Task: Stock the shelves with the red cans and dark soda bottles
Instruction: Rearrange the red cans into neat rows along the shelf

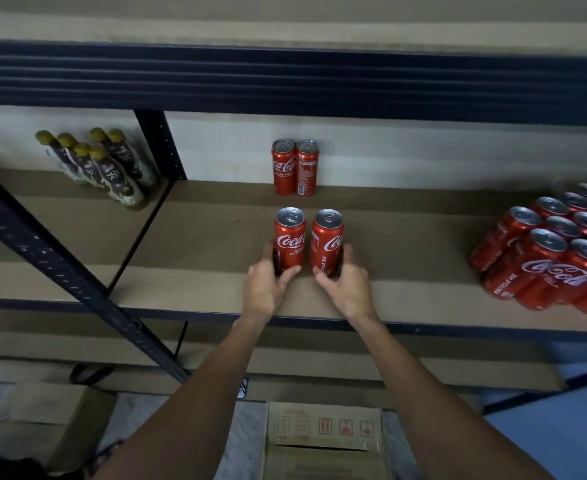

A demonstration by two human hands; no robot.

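Left hand [267,285] grips left can [290,239], right hand [345,282] grips right can [326,240], both upright mid-shelf [198,237], slightly apart. Two cans [293,167] at back wall, can cluster [555,251] far right, bottles [105,164] left bay.

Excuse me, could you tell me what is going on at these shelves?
A person is stocking the shelf: the left hand holds one red can and the right hand a second can, both upright side by side mid-shelf. At the back wall stand two cans, a larger batch sits at the right end, and dark bottles stand in the left bay. A cardboard box lies below.
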